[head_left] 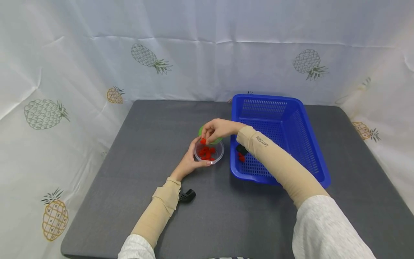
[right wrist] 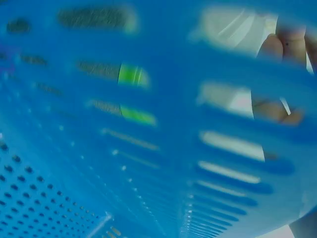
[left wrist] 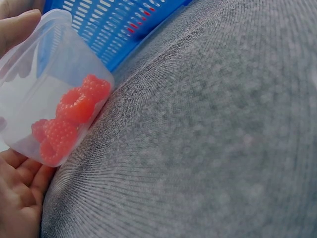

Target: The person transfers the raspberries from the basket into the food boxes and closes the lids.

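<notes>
My left hand holds a clear plastic tub by its side, with fingers and thumb spread around it. Several red raspberries lie in the tub, seen through its wall in the left wrist view. Over the tub's far rim, my right hand pinches one raspberry between thumb and fingers. A green lid lies just behind the tub, partly hidden by the right hand. In the right wrist view, the basket's slotted wall blocks most of the hand.
A blue slotted basket stands on the right of the dark grey table, under the right forearm. A few raspberries show in its near left corner, partly covered by the black wrist camera. White pineapple-print cloth hangs behind.
</notes>
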### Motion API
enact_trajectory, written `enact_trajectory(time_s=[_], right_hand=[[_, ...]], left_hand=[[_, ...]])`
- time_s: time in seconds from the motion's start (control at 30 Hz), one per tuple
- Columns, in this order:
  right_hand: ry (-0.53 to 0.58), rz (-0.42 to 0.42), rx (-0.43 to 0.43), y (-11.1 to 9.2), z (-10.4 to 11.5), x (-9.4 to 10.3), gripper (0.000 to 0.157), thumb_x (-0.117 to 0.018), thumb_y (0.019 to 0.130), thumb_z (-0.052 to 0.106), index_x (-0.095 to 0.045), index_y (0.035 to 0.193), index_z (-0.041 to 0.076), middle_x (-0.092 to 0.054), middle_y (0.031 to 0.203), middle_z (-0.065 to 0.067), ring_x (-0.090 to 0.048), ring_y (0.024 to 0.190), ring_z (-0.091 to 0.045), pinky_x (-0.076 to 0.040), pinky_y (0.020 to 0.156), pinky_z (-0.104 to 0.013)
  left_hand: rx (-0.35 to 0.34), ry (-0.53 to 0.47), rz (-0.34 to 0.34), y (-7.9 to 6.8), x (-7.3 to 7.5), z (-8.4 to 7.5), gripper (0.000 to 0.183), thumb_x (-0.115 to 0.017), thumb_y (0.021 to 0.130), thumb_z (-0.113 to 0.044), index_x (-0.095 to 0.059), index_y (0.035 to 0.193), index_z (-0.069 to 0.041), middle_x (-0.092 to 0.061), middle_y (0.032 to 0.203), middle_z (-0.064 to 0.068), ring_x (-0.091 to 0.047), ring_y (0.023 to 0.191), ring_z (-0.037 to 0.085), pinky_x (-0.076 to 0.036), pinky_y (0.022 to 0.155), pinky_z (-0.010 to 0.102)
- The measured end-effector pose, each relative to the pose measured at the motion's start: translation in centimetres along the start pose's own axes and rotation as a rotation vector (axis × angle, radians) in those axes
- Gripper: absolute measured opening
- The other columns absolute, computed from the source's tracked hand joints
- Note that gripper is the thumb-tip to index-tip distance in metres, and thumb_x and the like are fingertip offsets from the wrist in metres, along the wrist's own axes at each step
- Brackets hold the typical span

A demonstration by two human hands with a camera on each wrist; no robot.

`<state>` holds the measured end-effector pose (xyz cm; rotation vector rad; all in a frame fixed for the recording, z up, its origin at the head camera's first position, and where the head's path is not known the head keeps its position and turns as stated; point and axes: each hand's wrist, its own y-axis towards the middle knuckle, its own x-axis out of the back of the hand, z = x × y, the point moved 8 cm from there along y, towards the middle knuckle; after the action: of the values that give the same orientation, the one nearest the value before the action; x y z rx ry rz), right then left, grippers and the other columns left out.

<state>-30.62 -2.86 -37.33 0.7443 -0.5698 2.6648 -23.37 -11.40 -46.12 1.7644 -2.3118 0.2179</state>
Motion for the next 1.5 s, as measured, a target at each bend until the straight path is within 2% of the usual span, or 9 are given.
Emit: enact_trajectory(time_s=[0.2,0.43,0.57,0.8,1.03,1.3,1.5], right_hand=[[-0.065,0.051,-0.014,0.4,-0.2,-0.4,0.021,-0.065,0.084,0.011,-0.063,0.105,0.008,-0.071,0.087,-0.003,-0.064,0.084,-0.023,-0.053,0.076,-0.031],[-0.102,0.081,-0.013,0.5,-0.3,-0.9,0.024,-0.065,0.083,0.01,-0.063,0.107,0.006,-0.072,0.09,-0.005,-0.064,0.081,-0.011,-0.052,0.076,-0.025],[-0.106,0.09,-0.022,0.5,-0.2,-1.1,0.025,-0.065,0.083,0.01,-0.063,0.108,0.005,-0.072,0.093,-0.007,-0.064,0.083,-0.009,-0.053,0.078,-0.025],[-0.093,0.107,-0.019,0.7,-0.4,-1.4,0.027,-0.063,0.085,0.009,-0.062,0.11,0.002,-0.073,0.093,-0.008,-0.067,0.084,-0.012,-0.053,0.079,-0.025],[-0.093,0.094,-0.03,0.7,-0.4,-1.3,0.027,-0.062,0.085,0.01,-0.062,0.111,0.003,-0.073,0.09,-0.006,-0.068,0.086,-0.021,-0.053,0.076,-0.024],[-0.07,0.078,-0.019,0.6,-0.5,-1.1,0.028,-0.062,0.086,0.01,-0.062,0.113,0.003,-0.072,0.094,-0.007,-0.067,0.086,-0.017,-0.053,0.079,-0.027],[-0.042,0.053,0.003,0.3,0.1,-0.7,0.027,-0.062,0.086,0.011,-0.062,0.112,0.004,-0.071,0.094,-0.007,-0.065,0.089,-0.022,-0.053,0.083,-0.039]], left_hand=[[-0.007,-0.002,0.0,0.0,0.0,-0.1,0.093,-0.079,0.072,-0.034,-0.017,0.141,-0.046,-0.031,0.149,-0.007,-0.035,0.135,0.02,-0.025,0.112,0.052],[0.011,-0.001,-0.011,0.0,0.0,0.0,0.094,-0.08,0.071,-0.034,-0.018,0.141,-0.046,-0.033,0.147,-0.006,-0.036,0.135,0.02,-0.025,0.113,0.051],[0.011,0.002,-0.012,0.0,0.0,0.0,0.094,-0.08,0.071,-0.033,-0.018,0.142,-0.044,-0.033,0.148,-0.004,-0.035,0.135,0.021,-0.025,0.113,0.051],[-0.009,0.005,-0.003,0.0,0.0,-0.1,0.093,-0.078,0.073,-0.029,-0.018,0.143,-0.04,-0.033,0.148,-0.002,-0.037,0.134,0.022,-0.027,0.112,0.051],[-0.012,-0.002,-0.008,0.1,0.1,0.0,0.092,-0.078,0.073,-0.026,-0.019,0.141,-0.044,-0.035,0.146,-0.005,-0.039,0.132,0.019,-0.028,0.112,0.049],[-0.014,-0.019,-0.004,0.2,0.1,0.2,0.092,-0.079,0.073,-0.026,-0.019,0.141,-0.044,-0.036,0.145,-0.006,-0.038,0.132,0.018,-0.027,0.113,0.047],[0.001,-0.007,-0.005,0.1,0.3,0.4,0.094,-0.079,0.072,-0.031,-0.017,0.142,-0.042,-0.033,0.147,-0.005,-0.034,0.135,0.019,-0.024,0.113,0.051]])
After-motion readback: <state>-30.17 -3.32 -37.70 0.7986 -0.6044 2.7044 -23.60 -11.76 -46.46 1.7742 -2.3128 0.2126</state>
